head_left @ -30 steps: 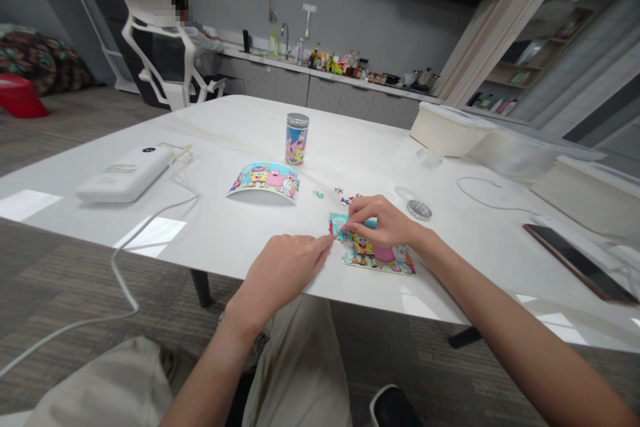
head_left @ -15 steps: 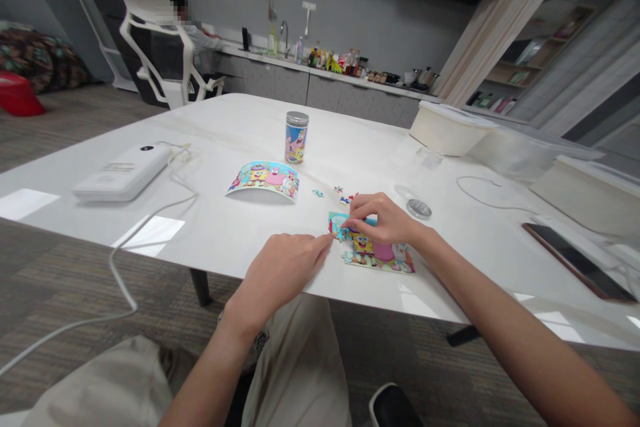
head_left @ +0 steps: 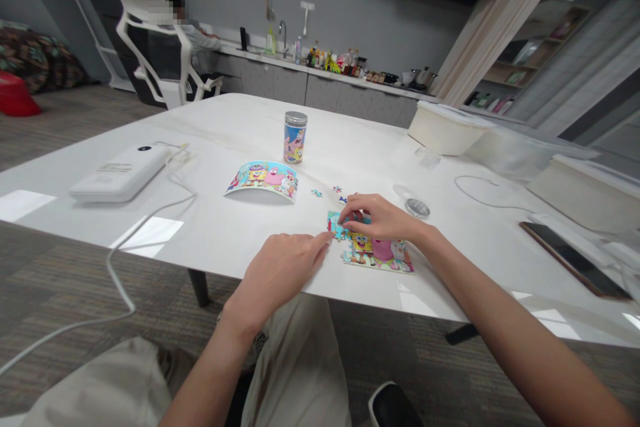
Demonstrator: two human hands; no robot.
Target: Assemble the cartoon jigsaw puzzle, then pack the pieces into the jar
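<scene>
A partly joined cartoon jigsaw puzzle (head_left: 383,251) lies flat near the table's front edge. Over its upper left part is my right hand (head_left: 377,215), thumb and index finger pinched close together at a puzzle piece (head_left: 341,229); the fingers hide part of it. My left hand (head_left: 285,263) rests on the table with its fingers curled together, and its fingertips meet the puzzle's left edge. Whatever those fingertips may hold is hidden. Behind the puzzle lie a few loose pieces (head_left: 317,193), one partly covered by my right hand.
A curved picture card (head_left: 263,178) stands left of the loose pieces, with a cartoon tin (head_left: 295,138) behind it. A round metal lid (head_left: 417,207), a phone (head_left: 575,260) and storage boxes (head_left: 445,127) are to the right. A white power bank (head_left: 120,173) with a cable lies left.
My right hand has shifted slightly left over the puzzle, its index finger now lower by the thumb. My left hand stays in place. The view has moved a little.
</scene>
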